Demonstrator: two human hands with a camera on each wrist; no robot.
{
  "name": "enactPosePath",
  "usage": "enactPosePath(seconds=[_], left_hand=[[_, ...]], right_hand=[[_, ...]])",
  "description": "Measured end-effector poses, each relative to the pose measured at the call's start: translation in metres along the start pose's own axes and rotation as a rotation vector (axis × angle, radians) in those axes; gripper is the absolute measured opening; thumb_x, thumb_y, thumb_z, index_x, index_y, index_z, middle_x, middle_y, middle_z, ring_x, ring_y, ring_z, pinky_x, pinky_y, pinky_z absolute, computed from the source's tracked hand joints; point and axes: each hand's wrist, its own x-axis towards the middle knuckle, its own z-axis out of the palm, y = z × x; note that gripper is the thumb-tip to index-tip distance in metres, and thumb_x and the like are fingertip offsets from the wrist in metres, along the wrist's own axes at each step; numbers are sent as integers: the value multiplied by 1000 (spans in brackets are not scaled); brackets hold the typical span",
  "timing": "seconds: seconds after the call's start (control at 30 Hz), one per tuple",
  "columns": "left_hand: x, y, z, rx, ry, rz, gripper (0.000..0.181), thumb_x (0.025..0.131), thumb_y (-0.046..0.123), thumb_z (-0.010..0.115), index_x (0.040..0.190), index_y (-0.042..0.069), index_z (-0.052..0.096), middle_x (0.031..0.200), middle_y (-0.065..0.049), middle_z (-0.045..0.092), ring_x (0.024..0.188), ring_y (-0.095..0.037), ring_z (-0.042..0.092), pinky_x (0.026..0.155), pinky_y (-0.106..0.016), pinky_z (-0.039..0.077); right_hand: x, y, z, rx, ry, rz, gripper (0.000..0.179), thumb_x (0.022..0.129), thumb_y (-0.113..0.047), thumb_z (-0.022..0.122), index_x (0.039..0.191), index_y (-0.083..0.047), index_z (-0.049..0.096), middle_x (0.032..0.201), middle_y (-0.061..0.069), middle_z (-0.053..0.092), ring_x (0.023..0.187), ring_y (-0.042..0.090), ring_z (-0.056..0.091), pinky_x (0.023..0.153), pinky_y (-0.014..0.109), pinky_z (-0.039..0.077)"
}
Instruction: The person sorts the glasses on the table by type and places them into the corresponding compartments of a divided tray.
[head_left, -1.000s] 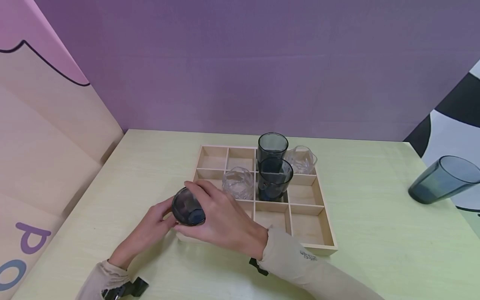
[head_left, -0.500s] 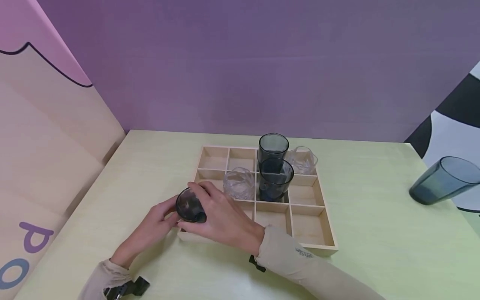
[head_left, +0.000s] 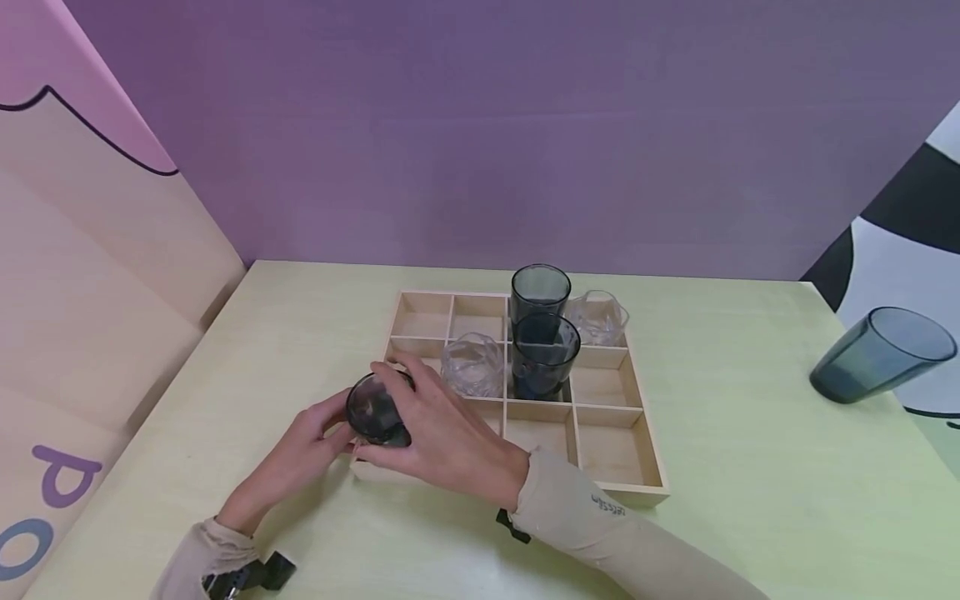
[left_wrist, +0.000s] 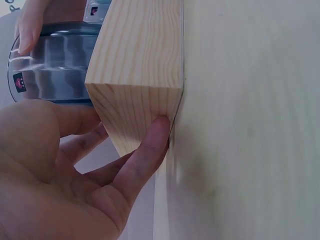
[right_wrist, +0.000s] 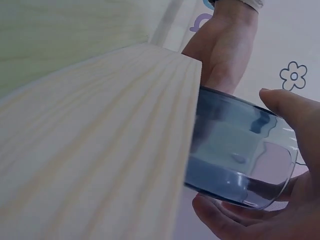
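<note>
A dark tinted drinking glass stands at the front left corner of the partitioned wooden box. My right hand grips it by the upper part, thumb on the near side and fingers on the far side. In the right wrist view the glass rises above the box's rim, its lower part hidden by the wooden wall. My left hand rests against the box's left side; the left wrist view has fingers touching the wood near the corner, with others close to the rim.
Two more dark glasses, one farther back and one nearer, stand in the box. Clear glasses sit at mid-left and back right. A tall blue glass is by the table's right edge.
The glass in my right hand has sat slightly deeper and straighter at the box's corner. The left hand has hardly moved; the whole view shifts slightly.
</note>
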Motion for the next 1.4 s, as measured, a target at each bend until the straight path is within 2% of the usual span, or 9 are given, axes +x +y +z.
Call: enactPosePath(seconds=[0.2,0.4,0.57,0.8,0.93,1.07,1.33,1.4], left_hand=[[-1,1,-1,0,7,-4,39,103,7,51,142,11,52,138,-13,57,120,-32,58,76,-28,57],[-1,0,0,0,20,-9,39,103,6,52,141,10,53,140,-16,55,122,-35,57,75,-28,57],[-2,0,0,-3,23,-2,41,103,8,52,144,11,52,142,-17,54,122,-36,56,75,-28,57],[-3,-1,0,-3,24,11,42,103,7,52,144,14,52,143,-16,53,122,-34,56,75,-28,58],[-4,-1,0,-5,24,13,45,102,3,49,145,14,51,143,-16,53,120,-33,57,75,-29,58],[-3,0,1,-2,27,10,46,101,1,49,145,12,51,143,-17,54,120,-33,57,75,-29,58],[-2,2,2,-3,18,-4,41,104,11,53,145,12,51,145,-17,51,126,-36,53,76,-27,57],[-2,2,2,-13,16,-3,42,103,7,51,145,12,51,144,-18,52,125,-36,54,77,-28,57]], right_hand=[[-3,2,-4,-71,18,-42,74,89,-54,69,146,-14,44,142,7,46,119,21,54,94,38,52],[-13,4,-13,-74,29,-53,73,90,-51,69,147,-14,44,142,4,47,122,20,54,97,38,50],[-24,5,-27,-108,60,-68,67,91,-44,70,144,-11,47,139,4,50,118,18,55,96,37,50],[-39,8,-50,-208,98,-81,62,93,-39,70,142,-7,50,138,7,53,128,21,52,104,37,45],[-46,11,-63,-207,116,-95,58,93,-33,69,141,-6,50,140,8,52,131,22,49,108,38,41],[-53,15,-74,-180,146,-81,58,92,-29,71,142,-7,50,141,8,51,131,22,48,107,40,42],[-66,25,-94,-187,240,-59,53,87,-22,75,134,-5,56,133,12,56,123,26,54,98,43,50],[-69,28,-99,-193,257,-49,53,87,-20,75,133,-5,56,132,12,56,121,27,56,96,44,51]])
